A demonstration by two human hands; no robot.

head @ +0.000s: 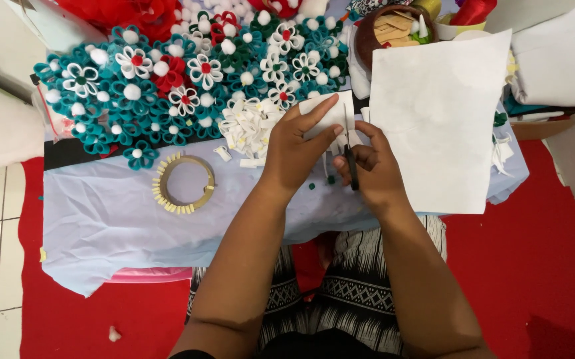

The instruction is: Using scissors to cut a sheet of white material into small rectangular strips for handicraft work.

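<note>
- The step in hand looks like cutting: the left hand (295,149) holds a small white felt piece (331,114) up by its lower edge, while the right hand (372,169) works a pair of black-handled scissors (350,149) into it.
- Left fingers lie long and close together, thumb on top, pinching the felt piece; the piece juts out from the fingertips toward 1 o'clock.
- Right fingers are curled through the scissor handles; the thin blades point to 12 o'clock, meeting the felt just at 3 o'clock of the left fingertips.
- By my judgement, the next move calls for a steady pinch and a short, straight closing of the blades, kept clear of the left thumb.
- At 9 o'clock of the hands lies a round cardboard ring with tabs (184,184) on the pale blue cloth (101,219).
- At 11 o'clock sits a heap of teal, white and red felt flowers (168,80); at 3 o'clock, a large white sheet (440,119).
</note>
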